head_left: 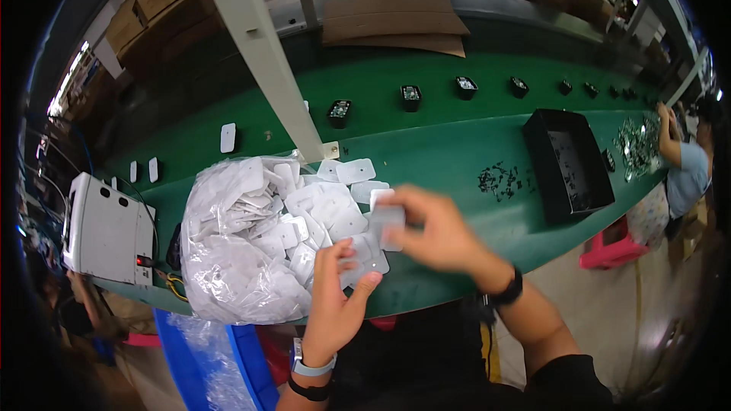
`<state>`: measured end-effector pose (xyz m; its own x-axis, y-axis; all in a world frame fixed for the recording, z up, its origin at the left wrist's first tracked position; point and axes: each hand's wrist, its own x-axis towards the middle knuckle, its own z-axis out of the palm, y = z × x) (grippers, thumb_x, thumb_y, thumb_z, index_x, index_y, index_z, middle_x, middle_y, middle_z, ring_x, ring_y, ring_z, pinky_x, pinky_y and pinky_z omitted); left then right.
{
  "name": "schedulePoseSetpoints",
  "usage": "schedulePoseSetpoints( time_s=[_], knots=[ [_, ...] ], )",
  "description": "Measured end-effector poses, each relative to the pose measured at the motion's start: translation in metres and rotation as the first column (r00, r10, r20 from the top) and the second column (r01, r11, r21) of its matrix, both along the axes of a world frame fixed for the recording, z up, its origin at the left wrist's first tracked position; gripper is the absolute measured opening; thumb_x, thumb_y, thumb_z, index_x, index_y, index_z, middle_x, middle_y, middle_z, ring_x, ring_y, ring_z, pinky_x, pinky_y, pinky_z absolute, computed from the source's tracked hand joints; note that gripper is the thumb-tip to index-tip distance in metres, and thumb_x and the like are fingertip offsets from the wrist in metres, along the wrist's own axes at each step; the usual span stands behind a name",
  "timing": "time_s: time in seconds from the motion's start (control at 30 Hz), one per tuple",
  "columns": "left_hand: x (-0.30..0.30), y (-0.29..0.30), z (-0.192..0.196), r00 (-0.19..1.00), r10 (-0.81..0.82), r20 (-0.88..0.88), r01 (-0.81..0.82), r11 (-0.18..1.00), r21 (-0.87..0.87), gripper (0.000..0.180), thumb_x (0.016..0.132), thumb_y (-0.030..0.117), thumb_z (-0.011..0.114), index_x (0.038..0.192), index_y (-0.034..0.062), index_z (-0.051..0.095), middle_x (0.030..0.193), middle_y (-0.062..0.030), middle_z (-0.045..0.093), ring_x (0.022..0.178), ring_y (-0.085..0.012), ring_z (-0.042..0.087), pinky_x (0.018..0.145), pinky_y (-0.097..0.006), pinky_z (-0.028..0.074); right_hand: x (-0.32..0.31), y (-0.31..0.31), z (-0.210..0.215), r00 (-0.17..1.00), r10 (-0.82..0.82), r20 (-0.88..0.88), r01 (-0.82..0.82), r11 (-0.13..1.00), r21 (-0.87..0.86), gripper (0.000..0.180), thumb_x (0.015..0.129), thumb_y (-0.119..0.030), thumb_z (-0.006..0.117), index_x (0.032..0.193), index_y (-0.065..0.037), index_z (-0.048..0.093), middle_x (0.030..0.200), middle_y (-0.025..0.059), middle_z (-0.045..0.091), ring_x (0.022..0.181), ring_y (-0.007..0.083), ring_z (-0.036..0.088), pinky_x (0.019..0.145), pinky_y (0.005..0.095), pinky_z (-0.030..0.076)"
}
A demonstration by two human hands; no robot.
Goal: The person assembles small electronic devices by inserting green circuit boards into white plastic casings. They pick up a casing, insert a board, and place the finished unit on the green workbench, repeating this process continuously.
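My right hand (442, 232) is closed on a white plastic cover (388, 215), a small rounded rectangle smeared by motion, held between thumb and fingers. Lower and to the left, my left hand (336, 306) has its thumb and fingers apart and appears to hold nothing. It is beside a heap of loose white covers (329, 207), some showing a small dark hole. The heap spills out of a clear plastic bag (228, 259), which is still packed with more covers. My left wrist wears a watch and a dark band; the right wears a dark band.
Black housings with circuit boards (411, 97) stand in a row on the green belt (365, 122). A black box (567, 167), small black parts (499, 180) and a white machine (110, 230) are on the bench. A post rises mid-bench; a co-worker (689, 167) sits far right.
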<state>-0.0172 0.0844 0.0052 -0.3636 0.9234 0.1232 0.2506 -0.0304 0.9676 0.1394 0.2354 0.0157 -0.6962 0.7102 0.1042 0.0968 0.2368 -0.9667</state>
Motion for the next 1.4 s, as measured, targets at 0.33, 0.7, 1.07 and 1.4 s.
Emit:
schedulePoseSetpoints(
  time_s=[0.33,0.7,1.07,1.4],
  knots=[
    [-0.034,0.001,0.025,0.866,0.099,-0.49,-0.101,0.995,0.022,0.024,0.085,0.006,0.073,0.107,-0.0006,0.065,0.103,-0.0181,0.065,0.096,-0.036,0.062,0.086,-0.04,0.049,-0.1,0.21,-0.044,0.894,-0.321,0.312,0.166,0.884,0.436,0.049,0.081,-0.011,0.079,0.128,-0.007,0.065,0.109,0.0199,0.069,0.098,0.041,0.067,0.091,0.0434,0.055],
    [-0.041,0.05,0.009,0.717,0.091,-0.691,-0.116,0.993,0.011,0.025,0.085,0.001,0.067,0.108,-0.0009,0.058,0.112,-0.0216,0.061,0.109,-0.0425,0.055,0.096,-0.048,0.043,-0.093,0.188,-0.043,0.878,-0.455,0.151,0.145,0.552,0.821,0.011,0.086,-0.01,0.071,0.094,-0.003,0.073,0.108,0.0167,0.068,0.091,0.0339,0.065,0.085,0.0444,0.054],
    [-0.036,0.077,0.001,0.669,0.063,-0.74,-0.208,0.973,-0.104,0.023,0.076,-0.006,0.068,0.095,0.0026,0.056,0.101,-0.0179,0.058,0.105,-0.0408,0.054,0.091,-0.048,0.04,0.111,0.15,0.074,0.846,-0.408,0.344,0.231,0.861,0.453,0.013,0.077,-0.002,0.063,0.085,0.002,0.072,0.076,0.0145,0.068,0.062,0.0275,0.061,0.062,0.0354,0.051],
    [-0.024,0.075,0.009,0.794,0.197,-0.575,-0.212,0.976,0.042,0.022,0.079,-0.008,0.068,0.093,0.0019,0.054,0.099,-0.0107,0.054,0.085,-0.0256,0.061,0.072,-0.036,0.049,0.146,0.151,-0.006,0.729,-0.415,0.545,0.05,0.826,0.562,0.009,0.076,-0.006,0.069,0.079,0.002,0.072,0.076,0.0169,0.069,0.071,0.0323,0.068,0.066,0.0379,0.054]
  ],
)
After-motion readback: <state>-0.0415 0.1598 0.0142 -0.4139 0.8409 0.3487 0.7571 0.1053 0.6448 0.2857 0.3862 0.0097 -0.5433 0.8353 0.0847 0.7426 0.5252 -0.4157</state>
